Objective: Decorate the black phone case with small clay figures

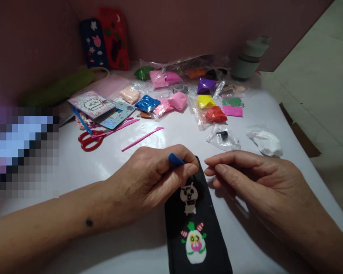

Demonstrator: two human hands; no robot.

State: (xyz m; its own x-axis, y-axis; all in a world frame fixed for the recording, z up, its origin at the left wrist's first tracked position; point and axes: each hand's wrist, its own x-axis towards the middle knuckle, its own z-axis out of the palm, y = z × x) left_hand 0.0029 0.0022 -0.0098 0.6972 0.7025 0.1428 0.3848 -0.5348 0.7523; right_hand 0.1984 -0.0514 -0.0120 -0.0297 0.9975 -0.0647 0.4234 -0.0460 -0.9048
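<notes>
My left hand (162,175) is closed in a pinch round a blue clay tool (176,158), its flat end sticking up past the fingers. It hovers over the top of a black case (211,232) lying on the table. Two clay figures decorate the case: a small pale one with dark markings (188,198), and a white one with green and pink parts (196,247) lower down. To the right of the case, my right hand (251,179) has its thumb pressed to the fingers. Whatever may be between those fingertips is hidden.
Beyond the hands lie a pink clay tool (143,139), red-handled scissors (90,140), cards (92,104) and several clay packets (148,103). White clay in plastic (265,142) lies at right. Two decorated cases (114,38) and a bottle (247,61) stand behind. A blurred screen is at left.
</notes>
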